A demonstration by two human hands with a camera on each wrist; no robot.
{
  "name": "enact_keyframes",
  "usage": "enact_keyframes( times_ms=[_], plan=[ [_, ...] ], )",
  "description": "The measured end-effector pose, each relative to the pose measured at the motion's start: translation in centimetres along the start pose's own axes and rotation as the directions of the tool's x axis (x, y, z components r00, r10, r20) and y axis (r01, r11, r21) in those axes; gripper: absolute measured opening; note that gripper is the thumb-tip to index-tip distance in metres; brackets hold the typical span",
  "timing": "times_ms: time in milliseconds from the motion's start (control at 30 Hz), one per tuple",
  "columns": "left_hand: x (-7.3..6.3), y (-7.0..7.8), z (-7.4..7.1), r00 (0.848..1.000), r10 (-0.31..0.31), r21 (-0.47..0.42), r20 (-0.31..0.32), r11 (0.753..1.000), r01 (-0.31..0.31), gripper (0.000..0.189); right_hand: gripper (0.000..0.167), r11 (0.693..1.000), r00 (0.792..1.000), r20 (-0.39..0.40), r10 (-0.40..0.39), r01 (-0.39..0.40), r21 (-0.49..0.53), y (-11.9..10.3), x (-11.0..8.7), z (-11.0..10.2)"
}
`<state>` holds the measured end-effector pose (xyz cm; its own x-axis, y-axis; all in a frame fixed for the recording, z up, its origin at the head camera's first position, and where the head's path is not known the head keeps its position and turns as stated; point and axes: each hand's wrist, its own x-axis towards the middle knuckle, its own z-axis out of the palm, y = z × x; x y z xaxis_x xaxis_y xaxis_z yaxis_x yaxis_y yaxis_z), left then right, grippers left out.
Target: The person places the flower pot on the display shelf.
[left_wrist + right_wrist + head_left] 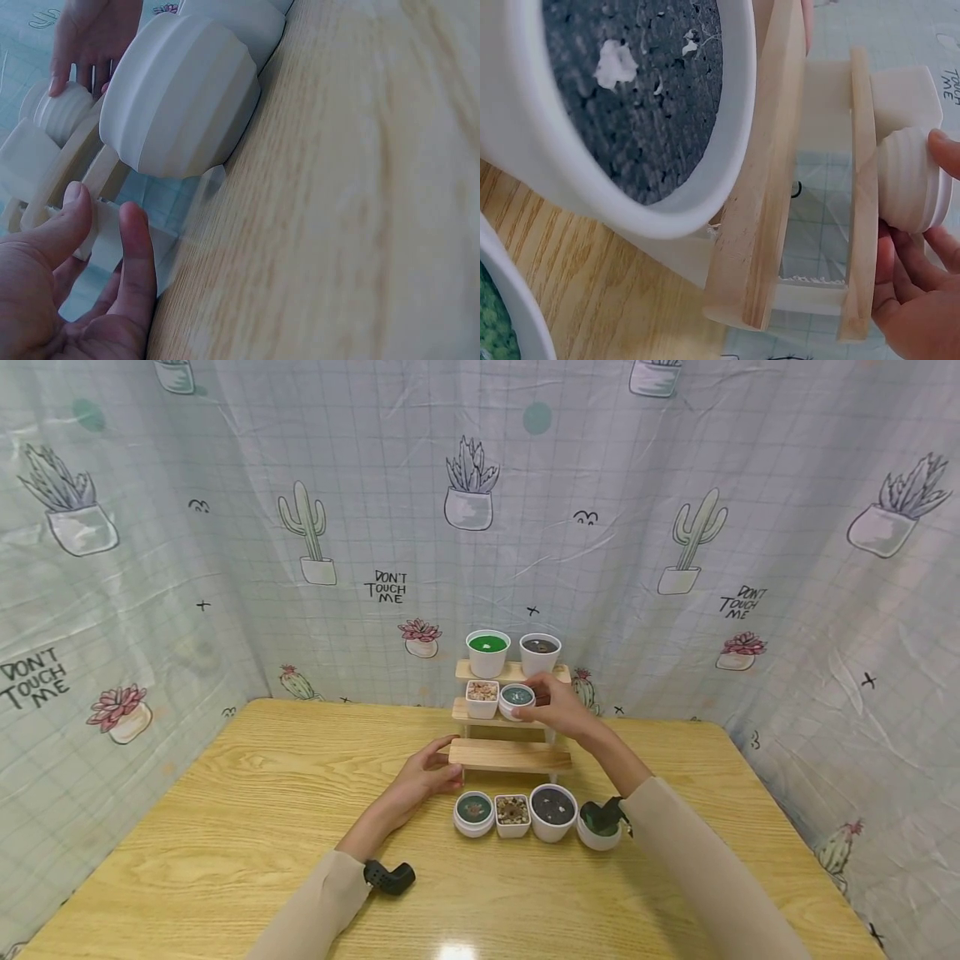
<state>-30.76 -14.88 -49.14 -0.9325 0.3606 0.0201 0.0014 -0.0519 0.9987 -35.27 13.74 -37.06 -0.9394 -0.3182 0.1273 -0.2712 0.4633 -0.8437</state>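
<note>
A tiered stand with three wooden steps (510, 755) and white side supports stands near the back of the table. My left hand (427, 774) holds the left end of its lowest step, thumb in front. In the left wrist view the left thumb (73, 217) is by the step's wood. My right hand (561, 708) grips a round white ribbed pot (517, 696) with a dark green top, on the middle step. From the right wrist view, the thumb and fingers lie around the ribbed pot (911, 180). Left of it is a square white pot (482, 700) of pale pebbles.
On the top step stand a green-filled pot (488, 656) and a dark-filled pot (540, 653). Before the stand are a round pot (474, 814), a square pebble pot (513, 816), a dark-filled pot (553, 812) and a green-filled pot (597, 835), partly hidden by the right wrist's camera.
</note>
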Motion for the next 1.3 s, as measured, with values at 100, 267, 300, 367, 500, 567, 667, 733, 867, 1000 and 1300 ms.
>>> enact_keyframes(
  times_ms=[100,267,300,367,500,567,667,733,867,1000,1300],
  plan=[
    [-0.01,0.05,0.02,1.0,0.001,0.0,0.0,1.0,-0.001,0.073,0.06,1.0,1.0,-0.001,-0.002,0.002,0.002,0.09,0.12,-0.03],
    [-0.04,0.15,0.1,1.0,-0.002,0.003,-0.005,1.0,0.002,0.071,0.061,1.0,1.0,0.004,-0.006,0.006,0.004,0.13,0.1,-0.03],
    [-0.04,0.17,0.12,1.0,-0.003,0.002,-0.006,1.0,0.003,0.071,0.06,1.0,1.0,0.005,-0.007,0.007,0.009,0.13,0.08,-0.05],
    [-0.06,0.23,0.16,1.0,-0.006,0.001,-0.01,1.0,0.007,0.07,0.06,1.0,1.0,0.007,-0.012,0.011,0.021,0.1,-0.01,-0.07],
    [-0.12,0.28,0.2,1.0,-0.012,-0.002,-0.014,1.0,0.012,0.07,0.06,0.999,1.0,0.008,-0.015,0.015,0.028,0.05,-0.12,-0.14],
    [-0.17,0.3,0.22,1.0,-0.011,-0.001,-0.014,1.0,0.011,0.071,0.06,1.0,1.0,0.01,-0.016,0.016,0.023,0.02,-0.13,-0.14],
    [-0.26,0.3,0.24,1.0,-0.01,0.0,-0.014,1.0,0.01,0.071,0.061,1.0,1.0,0.008,-0.017,0.017,0.021,0.01,-0.09,-0.11],
    [-0.28,0.32,0.26,1.0,-0.011,-0.002,-0.016,1.0,0.011,0.071,0.061,1.0,1.0,0.007,-0.017,0.017,0.018,0.05,-0.08,-0.04],
    [-0.28,0.35,0.27,1.0,-0.009,-0.006,-0.017,1.0,0.008,0.071,0.062,1.0,1.0,0.003,-0.013,0.013,0.009,0.05,-0.11,0.04],
    [-0.25,0.35,0.22,1.0,-0.004,-0.012,-0.013,1.0,0.004,0.072,0.062,1.0,1.0,0.0,-0.008,0.008,0.006,0.0,-0.09,0.06],
    [-0.19,0.15,0.06,1.0,-0.005,-0.003,-0.004,1.0,0.005,0.073,0.063,1.0,1.0,0.007,-0.004,0.004,0.002,-0.16,-0.23,-0.06]
  ],
)
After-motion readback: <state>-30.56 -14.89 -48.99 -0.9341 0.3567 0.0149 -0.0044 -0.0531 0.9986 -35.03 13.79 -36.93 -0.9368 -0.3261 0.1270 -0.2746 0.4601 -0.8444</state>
